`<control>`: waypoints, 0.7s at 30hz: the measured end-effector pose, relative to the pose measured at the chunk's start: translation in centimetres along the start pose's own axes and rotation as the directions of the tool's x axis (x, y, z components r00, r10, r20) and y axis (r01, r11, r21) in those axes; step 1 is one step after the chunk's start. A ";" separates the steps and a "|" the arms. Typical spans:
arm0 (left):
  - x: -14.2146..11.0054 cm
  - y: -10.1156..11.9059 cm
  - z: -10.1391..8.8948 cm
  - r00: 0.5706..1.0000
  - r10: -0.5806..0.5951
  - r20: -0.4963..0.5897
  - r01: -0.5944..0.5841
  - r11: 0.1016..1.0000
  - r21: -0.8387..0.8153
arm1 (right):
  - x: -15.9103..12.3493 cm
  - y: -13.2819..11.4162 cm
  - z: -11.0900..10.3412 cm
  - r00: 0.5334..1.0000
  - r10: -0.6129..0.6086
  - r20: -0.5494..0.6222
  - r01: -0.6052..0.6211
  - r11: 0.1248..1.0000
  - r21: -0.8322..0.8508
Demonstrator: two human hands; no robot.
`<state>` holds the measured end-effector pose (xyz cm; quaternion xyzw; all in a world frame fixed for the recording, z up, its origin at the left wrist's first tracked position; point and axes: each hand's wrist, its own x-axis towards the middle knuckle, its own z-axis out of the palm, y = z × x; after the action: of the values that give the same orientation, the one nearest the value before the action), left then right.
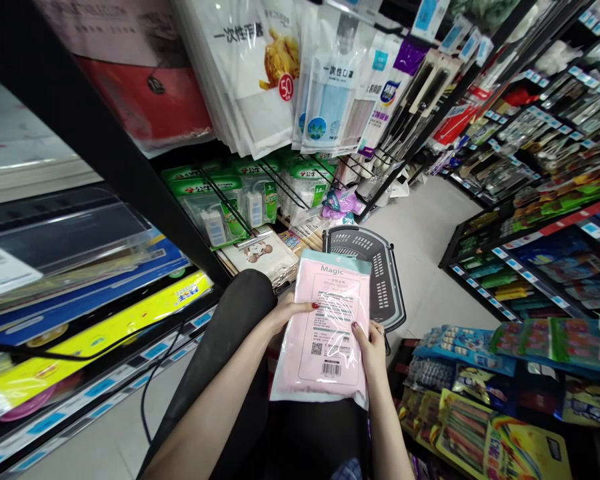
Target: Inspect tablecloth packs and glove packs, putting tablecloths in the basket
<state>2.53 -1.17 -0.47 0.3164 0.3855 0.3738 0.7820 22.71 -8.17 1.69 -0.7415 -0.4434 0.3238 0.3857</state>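
A flat pink plastic package (pixel 325 287) with a pale blue top edge and the word "Magic" lies tilted over my lap, its printed side with a barcode facing up. My left hand (pixel 289 313) grips its left edge, thumb on the front. On the right edge, my right hand (pixel 371 337) holds it the same way, thumb on top. The fingers behind the package are mostly hidden. Just beyond the package, a dark grey shopping basket (pixel 380 267) stands on the floor, partly covered by it.
At the left, a shelf rack has a black post (pixel 130 153). Hanging packs of face masks (pixel 325 107) and green-topped socket packs (pixel 215 207) are ahead. Snack packs (pixel 480 427) fill a shelf close on the right. A tiled aisle floor (pixel 425 233) runs between the racks.
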 end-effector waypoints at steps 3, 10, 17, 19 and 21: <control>0.0 0.0 -0.1 1.000 0.006 0.026 -0.007 1.000 0.023 | -0.1 0.3 0.0 1.000 -0.022 -0.001 0.022 1.000 0.004; 0.1 -0.4 -0.1 1.000 0.012 -0.017 -0.011 0.999 0.041 | -0.6 0.1 0.2 0.999 -0.042 -0.020 0.043 0.998 0.043; 0.2 -0.4 0.0 1.000 0.007 -0.026 -0.006 0.999 0.043 | -0.7 0.0 0.1 0.999 -0.039 -0.012 0.040 0.998 0.057; 0.2 -0.4 0.0 1.000 0.008 -0.021 -0.007 0.999 0.041 | -0.7 0.0 0.1 0.999 -0.041 -0.010 0.041 0.997 0.060; 0.1 -0.4 -0.1 1.000 0.004 -0.028 -0.003 0.999 0.045 | -0.7 0.0 0.2 0.999 -0.040 -0.008 0.041 0.997 0.064</control>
<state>2.66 -1.24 -0.91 0.3294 0.4042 0.3707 0.7686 22.32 -8.74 1.66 -0.7208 -0.4463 0.3273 0.4173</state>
